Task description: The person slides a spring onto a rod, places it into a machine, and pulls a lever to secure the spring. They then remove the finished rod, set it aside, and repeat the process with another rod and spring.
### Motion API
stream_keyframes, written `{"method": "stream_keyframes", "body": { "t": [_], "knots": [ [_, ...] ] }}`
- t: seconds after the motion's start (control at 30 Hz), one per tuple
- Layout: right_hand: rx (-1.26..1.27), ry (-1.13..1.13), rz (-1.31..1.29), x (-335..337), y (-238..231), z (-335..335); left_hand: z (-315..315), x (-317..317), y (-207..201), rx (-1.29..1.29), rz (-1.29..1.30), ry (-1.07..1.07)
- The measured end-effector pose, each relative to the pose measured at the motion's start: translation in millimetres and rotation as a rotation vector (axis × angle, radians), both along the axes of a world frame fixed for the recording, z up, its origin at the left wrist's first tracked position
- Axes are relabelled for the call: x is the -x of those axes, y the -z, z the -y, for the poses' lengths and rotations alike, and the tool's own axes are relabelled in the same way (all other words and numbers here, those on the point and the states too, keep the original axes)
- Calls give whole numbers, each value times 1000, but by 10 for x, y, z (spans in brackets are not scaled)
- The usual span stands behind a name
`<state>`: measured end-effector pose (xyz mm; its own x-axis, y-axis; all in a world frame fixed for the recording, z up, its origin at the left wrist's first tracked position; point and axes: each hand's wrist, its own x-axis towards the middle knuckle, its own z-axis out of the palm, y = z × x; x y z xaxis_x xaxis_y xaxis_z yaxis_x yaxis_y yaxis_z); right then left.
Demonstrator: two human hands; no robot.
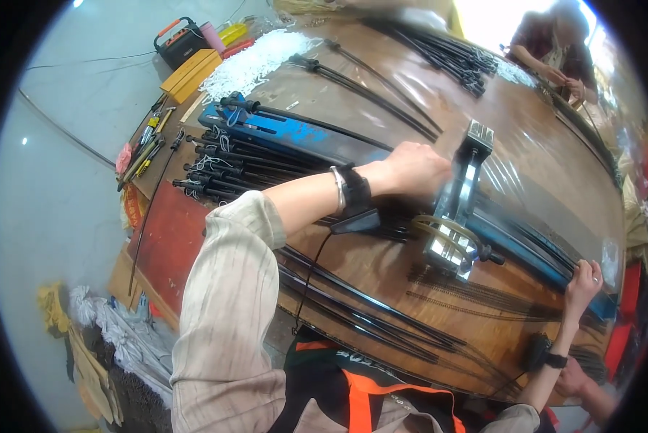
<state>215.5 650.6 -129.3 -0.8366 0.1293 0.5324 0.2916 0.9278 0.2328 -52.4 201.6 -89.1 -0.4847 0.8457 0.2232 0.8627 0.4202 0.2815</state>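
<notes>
My left hand (419, 170) is curled into a fist beside an upright metal clamping fixture (455, 206). What its fingers hold is hidden. A black rod (324, 124) with a thicker fitting at its far left end runs along a long blue metal rail (284, 130) to this hand. Far to the right, my right hand (583, 286) has its fingers closed at the end of thin black rods (551, 249) lying along the right part of the blue rail. A curved brass-coloured band (446, 225) and a dark knob (492, 254) sit on the fixture's near end.
Bundled black rods (216, 169) lie left of the rail; others (367, 314) lie near my body. White plastic pieces (255, 63) are heaped by a yellow box (192, 75). Hand tools (147, 148) lie at left. Another person (558, 54) sits opposite; someone's hand (575, 378) is near my right forearm.
</notes>
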Motion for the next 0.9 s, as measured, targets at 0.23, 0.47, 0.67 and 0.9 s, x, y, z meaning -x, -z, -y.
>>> {"method": "stream_keyframes", "body": {
  "t": [0.23,0.47,0.67,0.9],
  "knots": [
    [-39,-104,-31,27,-200,710,-134,25,-31,134,149,111],
    [45,-354,-83,-42,-317,1552,-93,-89,150,-85,-105,-82],
    [277,-418,-96,-15,-190,1838,-116,-57,140,11,-113,-82],
    [728,-557,-21,272,135,2098,-113,-90,135,-33,-137,-84]
  ]
}}
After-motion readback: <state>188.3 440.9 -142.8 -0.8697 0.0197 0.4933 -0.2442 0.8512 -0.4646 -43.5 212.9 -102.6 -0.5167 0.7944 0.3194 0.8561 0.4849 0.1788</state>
